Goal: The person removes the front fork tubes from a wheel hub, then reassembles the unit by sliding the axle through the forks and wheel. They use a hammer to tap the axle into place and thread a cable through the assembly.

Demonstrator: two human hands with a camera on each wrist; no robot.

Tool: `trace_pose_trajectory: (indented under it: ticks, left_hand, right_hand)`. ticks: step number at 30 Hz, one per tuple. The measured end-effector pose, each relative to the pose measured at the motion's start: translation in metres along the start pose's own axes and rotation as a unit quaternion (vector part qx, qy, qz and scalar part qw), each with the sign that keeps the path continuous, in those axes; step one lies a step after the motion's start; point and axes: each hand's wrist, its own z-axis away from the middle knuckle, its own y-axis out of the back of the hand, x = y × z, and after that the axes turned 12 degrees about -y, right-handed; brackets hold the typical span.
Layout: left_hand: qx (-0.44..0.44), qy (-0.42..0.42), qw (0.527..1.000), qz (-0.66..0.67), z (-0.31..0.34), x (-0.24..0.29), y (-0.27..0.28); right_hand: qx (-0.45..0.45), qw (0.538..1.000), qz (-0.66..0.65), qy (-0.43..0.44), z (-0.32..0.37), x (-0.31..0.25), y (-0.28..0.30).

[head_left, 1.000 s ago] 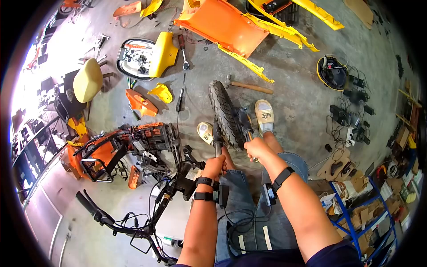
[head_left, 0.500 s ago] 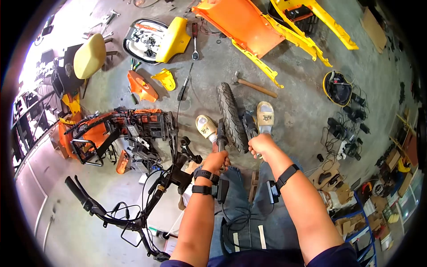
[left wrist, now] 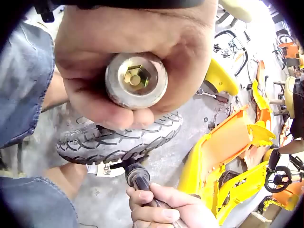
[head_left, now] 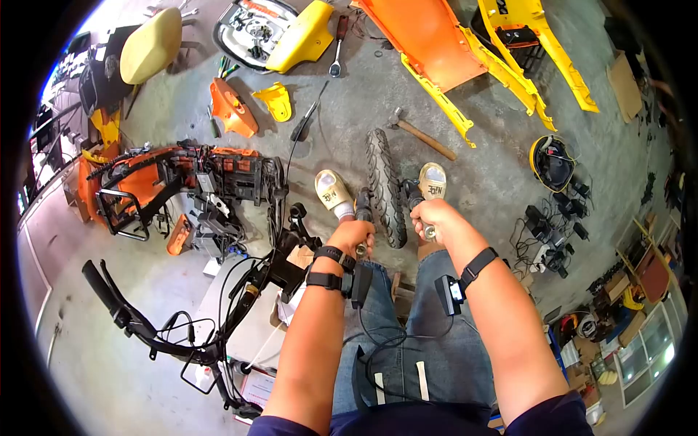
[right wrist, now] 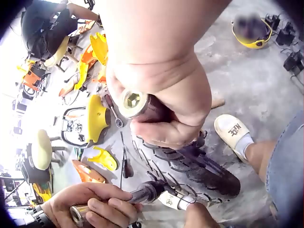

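Between the two feet stands a wheel with a knobbly black tire (head_left: 385, 190), a fork tube on each side of it. My left hand (head_left: 352, 237) grips the left tube, whose round metal end (left wrist: 136, 80) with a hex recess faces the left wrist view. My right hand (head_left: 436, 215) is curled round the other tube; its metal end (right wrist: 134, 103) shows in the right wrist view. Both hands are level, one on either side of the tire's near end, and neither touches the tire.
A hammer (head_left: 425, 139) lies beyond the wheel, below orange and yellow panels (head_left: 429, 43). Left are a stripped frame with handlebars (head_left: 105, 287), a ratchet (head_left: 338, 47) and a yellow seat part (head_left: 305, 36). A yellow-rimmed helmet (head_left: 552, 163) and black adapters lie right.
The head view has shifted, so the floor items sit differently. The wheel looks more upright in view and the tube ends now face the camera. Both hands keep their grip.
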Motion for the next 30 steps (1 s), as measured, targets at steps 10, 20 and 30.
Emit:
trace_pose_trajectory:
  ticks: [10,20,30]
  left_hand:
    - [-0.049,-0.307,0.822,-0.477,-0.034,-0.071,0.041]
    - [0.0,-0.049,0.999,0.019,-0.058,-0.083,-0.004]
    - [0.008,0.048,0.99,0.135,-0.049,-0.123,0.015]
  right_hand:
    - [-0.015,1.0,0.001,-0.011,-0.011,0.018,-0.016]
    - [0.031,0.998,0.025,-0.046,-0.014,0.018,-0.003]
    - [0.057,0.992,0.013,-0.108,-0.076,0.065,-0.03]
